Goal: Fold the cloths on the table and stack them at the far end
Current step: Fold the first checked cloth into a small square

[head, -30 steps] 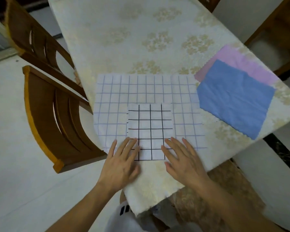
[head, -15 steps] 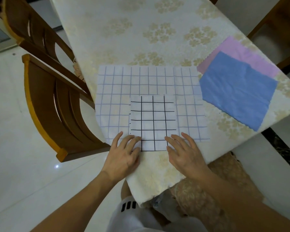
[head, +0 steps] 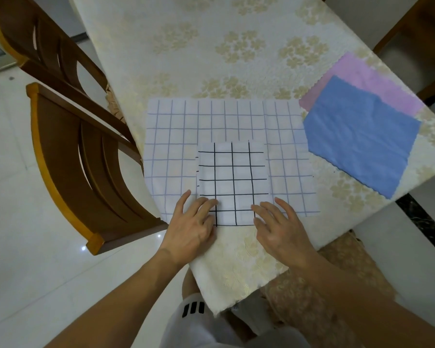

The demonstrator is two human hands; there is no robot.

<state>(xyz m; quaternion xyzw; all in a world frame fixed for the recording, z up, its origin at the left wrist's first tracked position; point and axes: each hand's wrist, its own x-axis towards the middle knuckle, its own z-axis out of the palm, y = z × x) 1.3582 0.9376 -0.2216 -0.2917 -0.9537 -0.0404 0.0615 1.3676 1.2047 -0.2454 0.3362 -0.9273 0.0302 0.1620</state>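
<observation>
A small folded white cloth with a black grid (head: 232, 182) lies on top of a larger white cloth with a pale blue grid (head: 224, 126), which is spread flat near the table's front corner. My left hand (head: 192, 224) rests with straight fingers on the small cloth's near left corner. Its near right corner is under the flat fingers of my right hand (head: 279, 227). To the right a blue cloth (head: 359, 136) lies flat, partly covering a pink cloth (head: 372, 81).
The table (head: 211, 41) wears a cream flowered tablecloth that hangs over the near corner. Two wooden chairs (head: 86, 156) stand close along the left side, and another chair (head: 417, 43) is at the far right. The floor is pale tile.
Both hands stay flat on the black-grid cloth's near corners. The view has shifted slightly, so the cloths sit a little higher in the frame.
</observation>
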